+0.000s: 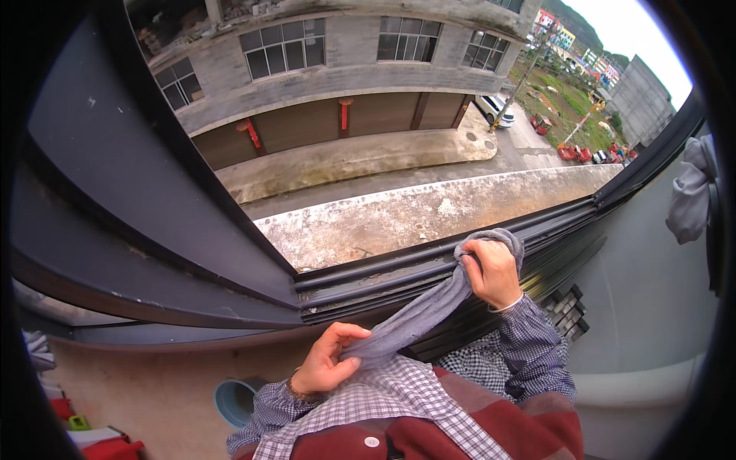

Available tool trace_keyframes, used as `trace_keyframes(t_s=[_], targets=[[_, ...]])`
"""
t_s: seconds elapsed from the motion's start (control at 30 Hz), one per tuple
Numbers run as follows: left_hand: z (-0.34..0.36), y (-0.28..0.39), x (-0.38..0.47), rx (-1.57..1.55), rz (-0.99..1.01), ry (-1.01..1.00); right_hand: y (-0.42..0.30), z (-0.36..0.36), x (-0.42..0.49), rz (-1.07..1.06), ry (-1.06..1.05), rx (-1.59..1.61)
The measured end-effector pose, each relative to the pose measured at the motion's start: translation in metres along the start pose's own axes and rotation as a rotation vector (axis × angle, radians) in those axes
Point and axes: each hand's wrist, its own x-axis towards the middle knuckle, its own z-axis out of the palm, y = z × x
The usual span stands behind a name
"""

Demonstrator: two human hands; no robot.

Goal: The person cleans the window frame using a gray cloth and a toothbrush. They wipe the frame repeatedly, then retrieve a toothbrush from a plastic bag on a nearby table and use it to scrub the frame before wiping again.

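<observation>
A grey cloth (422, 307) stretches between my two hands in front of the window sill. My right hand (493, 270) grips its bunched far end, which rests on or just over the dark metal sliding track (397, 270). The cloth's near end is held in my left hand (330, 359), between thumb and fingers, close to my checked apron (368, 397). Bits of dirt lie in the track left of the cloth. Beyond the track is a weathered concrete ledge (414, 213).
Dark sliding window panels (172, 190) fill the left side. On the floor at lower left stands a blue bucket (234, 402). A gathered grey curtain (693, 190) hangs at the right by a pale wall (638, 299). Outside are a road and a block building (351, 75).
</observation>
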Motion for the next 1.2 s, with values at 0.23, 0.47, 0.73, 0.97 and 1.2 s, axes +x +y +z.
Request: trace_keyframes(t_s=[0.23, 0.47, 0.73, 0.97, 1.2], targets=[[-0.015, 0.002, -0.030, -0.031, 0.022, 0.161, -0.068, 0.038, 0.016, -0.121, -0.122, 0.241], [-0.017, 0.006, -0.047, -0.059, 0.072, 0.257, -0.138, 0.079, 0.045, -0.206, -0.136, 0.506], [-0.017, 0.010, -0.061, -0.071, 0.098, 0.316, -0.164, 0.091, 0.054, -0.244, -0.270, 0.618], [-0.013, 0.009, -0.057, -0.062, 0.100, 0.272, -0.169, 0.099, 0.051, -0.262, -0.311, 0.370], [-0.018, 0.010, -0.066, -0.004, 0.108, 0.332, -0.145, 0.071, 0.050, -0.255, -0.299, 0.164]])
